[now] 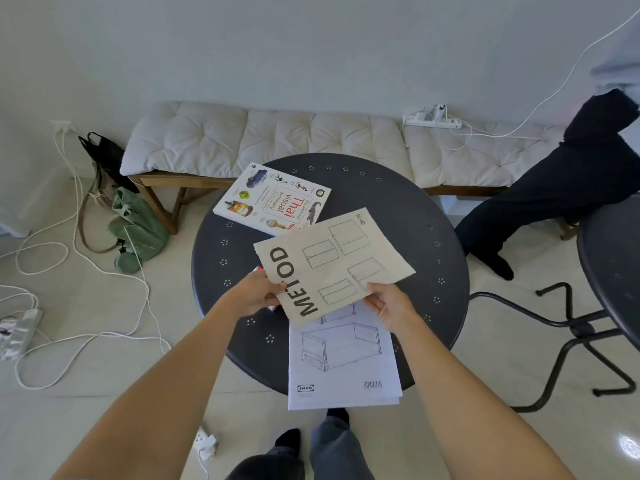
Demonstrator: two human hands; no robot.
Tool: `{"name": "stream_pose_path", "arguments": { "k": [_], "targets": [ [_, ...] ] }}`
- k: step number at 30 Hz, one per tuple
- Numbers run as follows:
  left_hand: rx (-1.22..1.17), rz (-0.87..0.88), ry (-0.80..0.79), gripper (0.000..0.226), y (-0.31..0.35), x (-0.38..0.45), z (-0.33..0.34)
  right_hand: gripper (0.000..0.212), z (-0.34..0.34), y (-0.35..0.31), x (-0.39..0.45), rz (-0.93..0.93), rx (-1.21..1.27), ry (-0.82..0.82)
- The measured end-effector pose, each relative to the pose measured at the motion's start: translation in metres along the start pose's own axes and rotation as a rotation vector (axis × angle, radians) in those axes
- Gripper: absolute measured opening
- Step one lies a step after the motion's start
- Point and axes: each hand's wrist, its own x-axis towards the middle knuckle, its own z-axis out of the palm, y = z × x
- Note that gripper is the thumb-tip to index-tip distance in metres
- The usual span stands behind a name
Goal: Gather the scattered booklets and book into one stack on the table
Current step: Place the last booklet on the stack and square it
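Nearest the person, a white assembly booklet with a line drawing and barcode (pixel 343 362) lies flat at the near edge of the round dark metal table (pixel 398 216), its lower end hanging over the rim. Just above it, both hands have the beige "METOD" booklet (pixel 334 263): the left hand (pixel 254 292) pinches its left edge, the right hand (pixel 389 303) grips its near right edge, thumb on top. That booklet tilts across the table's middle, overlapping the white one. Beyond, the white Thai visual dictionary book (pixel 273 200) rests flat at the far left, its corner tucked under the beige sheet. Behind it stands a cushioned wooden bench (pixel 277 136).
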Motion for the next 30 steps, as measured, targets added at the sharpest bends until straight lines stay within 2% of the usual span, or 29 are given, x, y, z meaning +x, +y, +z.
{"name": "stream_pose_path", "arguments": {
  "k": [3,6,10,14,17,22,27,30],
  "targets": [
    [0.07,-0.047,-0.063,0.031,0.0,-0.011,-0.025,0.012,-0.022,-0.004,-0.003,-0.026,0.023,0.07],
    [0.139,-0.085,-0.12,0.029,0.003,-0.019,-0.038,0.011,-0.041,-0.005,-0.009,-0.034,0.013,0.064],
    [0.222,-0.12,-0.16,0.029,0.01,-0.024,-0.044,0.021,-0.053,-0.005,-0.017,-0.022,-0.132,-0.03],
    [0.336,-0.152,-0.177,0.031,0.014,-0.031,-0.042,0.017,-0.056,-0.004,-0.03,0.041,-0.349,-0.116],
    [0.356,-0.141,-0.167,0.031,0.016,-0.034,-0.037,0.032,-0.062,-0.002,-0.033,0.073,-0.377,-0.146],
    [0.096,-0.031,0.009,0.024,0.014,-0.032,-0.026,0.035,-0.067,0.011,-0.037,0.04,-0.266,-0.082],
    [-0.234,0.065,0.169,0.028,0.002,-0.028,-0.002,0.011,-0.055,0.027,-0.039,0.002,-0.133,0.014],
    [-0.429,0.108,0.23,0.03,-0.003,-0.026,0.022,0.007,-0.043,0.035,-0.039,0.002,-0.04,0.076]
  ]
}}
